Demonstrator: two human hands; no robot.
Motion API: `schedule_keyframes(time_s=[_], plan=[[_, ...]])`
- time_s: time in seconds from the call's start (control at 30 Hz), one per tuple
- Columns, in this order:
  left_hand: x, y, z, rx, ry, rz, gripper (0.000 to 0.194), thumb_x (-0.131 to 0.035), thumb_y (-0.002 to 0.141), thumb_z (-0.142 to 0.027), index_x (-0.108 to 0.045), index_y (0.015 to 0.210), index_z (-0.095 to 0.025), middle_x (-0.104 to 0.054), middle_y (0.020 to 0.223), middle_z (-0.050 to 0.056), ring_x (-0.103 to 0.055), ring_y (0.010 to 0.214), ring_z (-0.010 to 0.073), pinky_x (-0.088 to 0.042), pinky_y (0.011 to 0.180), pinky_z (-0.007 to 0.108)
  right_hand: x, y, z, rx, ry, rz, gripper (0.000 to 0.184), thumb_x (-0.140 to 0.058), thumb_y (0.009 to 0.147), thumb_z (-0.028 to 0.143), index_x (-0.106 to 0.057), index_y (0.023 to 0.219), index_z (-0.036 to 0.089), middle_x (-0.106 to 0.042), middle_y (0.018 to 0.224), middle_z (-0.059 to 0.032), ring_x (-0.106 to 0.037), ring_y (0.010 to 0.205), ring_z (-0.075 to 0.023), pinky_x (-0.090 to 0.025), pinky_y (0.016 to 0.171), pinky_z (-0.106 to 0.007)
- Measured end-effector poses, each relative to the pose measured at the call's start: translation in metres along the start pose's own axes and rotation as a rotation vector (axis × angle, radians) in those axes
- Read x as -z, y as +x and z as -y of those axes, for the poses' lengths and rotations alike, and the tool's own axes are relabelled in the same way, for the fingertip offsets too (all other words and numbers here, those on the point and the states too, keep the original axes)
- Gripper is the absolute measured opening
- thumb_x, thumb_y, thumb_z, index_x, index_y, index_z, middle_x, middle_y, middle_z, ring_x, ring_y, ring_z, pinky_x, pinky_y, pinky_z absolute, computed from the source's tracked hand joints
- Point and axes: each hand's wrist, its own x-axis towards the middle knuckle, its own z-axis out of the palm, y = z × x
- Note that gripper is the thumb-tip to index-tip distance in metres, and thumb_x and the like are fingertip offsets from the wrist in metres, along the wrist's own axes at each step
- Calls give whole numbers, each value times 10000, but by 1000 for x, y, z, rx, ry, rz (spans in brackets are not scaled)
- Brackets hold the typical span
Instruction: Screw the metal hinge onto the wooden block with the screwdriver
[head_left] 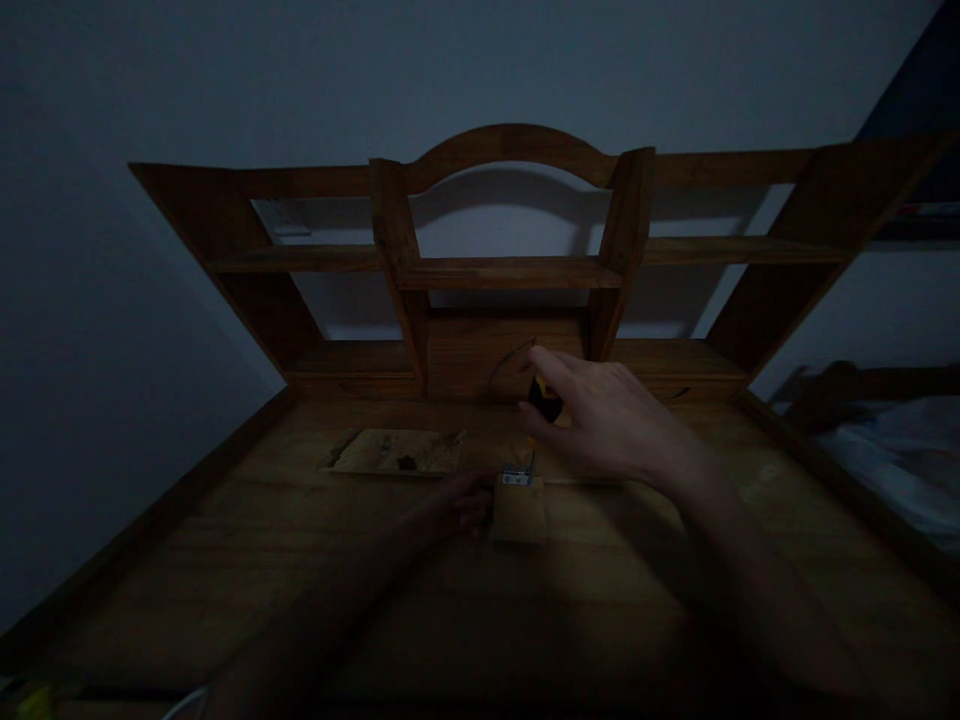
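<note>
The scene is dim. My right hand [600,415] hovers over the middle of a wooden desk [300,580], fingers closed round a black and yellow tool handle [546,400] whose thin shaft runs down to a small metal hinge [517,475]. The hinge sits on the top edge of a small wooden block [519,510]. My left hand [461,500] rests on the desk with its fingers curled against the left side of that block.
A flat wooden panel [401,450] lies on the desk left of the block. A wooden hutch [510,270] with shelves and an arched top stands at the back against the wall. A bed with pale bedding [900,460] is at the right.
</note>
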Motion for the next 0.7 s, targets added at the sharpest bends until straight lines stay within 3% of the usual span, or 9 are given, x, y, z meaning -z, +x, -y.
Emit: schedule_keyframes(time_s=[0.13,0.37,0.47,0.57,0.7], plan=[[-3,-2,-1,8,-44,29,301,-345,1006,-318,-596,1019,-154,-249,370,-112,-186,300,87,-422,387,195,0,-1,0,43,91,31,167,-463,949,296,-495,1095,221,-671,1058,-40,-630,837,-179,-362,660,-282],[-2,0,-1,8,-36,10,278,-385,991,-313,-608,963,-148,-261,349,-115,-218,284,84,-445,382,208,-1,1,0,3,-41,0,312,-472,962,495,-484,1110,220,-709,871,-27,-658,754,-220,-334,609,-298],[-2,3,5,-78,10,11,194,-501,950,-297,-579,858,-146,-302,356,-113,-259,293,75,-453,388,215,1,0,-2,14,-14,15,319,-522,943,475,-474,1149,236,-699,849,-6,-655,749,-212,-343,614,-289],[-3,4,11,-163,98,-5,259,-611,893,-350,-542,756,-142,-314,358,-111,-308,297,72,-453,389,220,4,-3,-6,10,9,42,326,-528,943,468,-477,1169,239,-677,822,-1,-641,728,-203,-348,612,-281],[-4,3,13,-173,165,-5,287,-606,894,-412,-555,849,-133,-332,366,-117,-348,280,72,-422,379,205,10,-7,-14,13,88,92,324,-544,937,419,-482,1195,233,-654,837,-9,-624,741,-189,-354,613,-269]])
